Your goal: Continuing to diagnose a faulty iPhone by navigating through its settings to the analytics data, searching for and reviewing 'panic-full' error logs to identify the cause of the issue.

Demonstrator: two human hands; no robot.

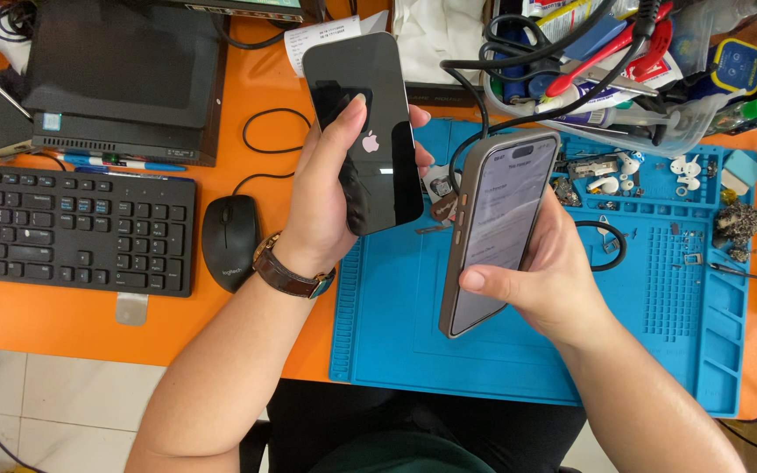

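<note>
Two phones: both were held above the blue silicone work mat [519, 368], centre frame.
Left hand [326, 206]: gripped a glossy black smartphone [370, 131].
Right hand [549, 280]: clasped a grey-cased lit smartphone [497, 232].

We have one head-worn view, looking steeply down from close above onto the orange desk [247, 83] and blue mat [519, 368]; no second view.
</note>
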